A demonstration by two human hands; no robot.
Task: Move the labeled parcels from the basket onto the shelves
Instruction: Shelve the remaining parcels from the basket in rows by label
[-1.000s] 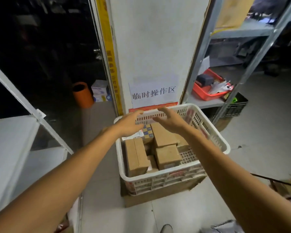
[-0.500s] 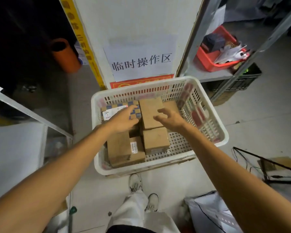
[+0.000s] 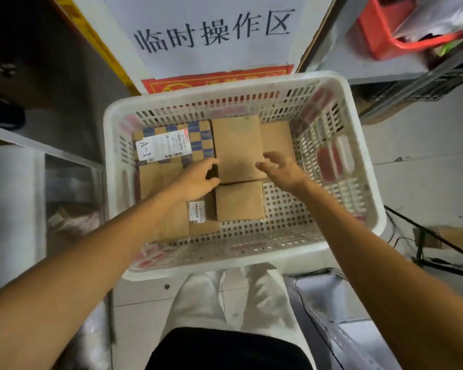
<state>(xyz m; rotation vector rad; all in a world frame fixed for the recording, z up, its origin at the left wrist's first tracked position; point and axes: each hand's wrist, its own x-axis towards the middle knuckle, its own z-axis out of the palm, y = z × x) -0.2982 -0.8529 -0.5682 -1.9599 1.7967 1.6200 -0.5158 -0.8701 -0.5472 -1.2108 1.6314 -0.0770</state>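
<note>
A white slotted plastic basket (image 3: pixel 364 166) stands on the floor below me, holding several brown cardboard parcels. A plain tall parcel (image 3: pixel 237 145) lies in the middle. My left hand (image 3: pixel 195 180) is at its left edge and my right hand (image 3: pixel 281 169) at its right edge, fingers spread, neither closed on it. A checked parcel (image 3: pixel 171 145) with a white label marked A-1 lies at the back left. A smaller parcel (image 3: pixel 239 200) sits in front of the middle one, and another with a barcode sticker (image 3: pixel 197 212) lies under my left wrist.
A white wall sign (image 3: pixel 214 30) with a red strip hangs behind the basket. Grey metal shelves stand at the left (image 3: pixel 11 182) and right (image 3: pixel 385 65), the right one holding a red bin (image 3: pixel 380 36). My legs and a white crate (image 3: pixel 345 329) are below.
The view has tilted down and closer to the basket. Both hands have dropped deeper into it, coming to either side of the middle parcel.
</note>
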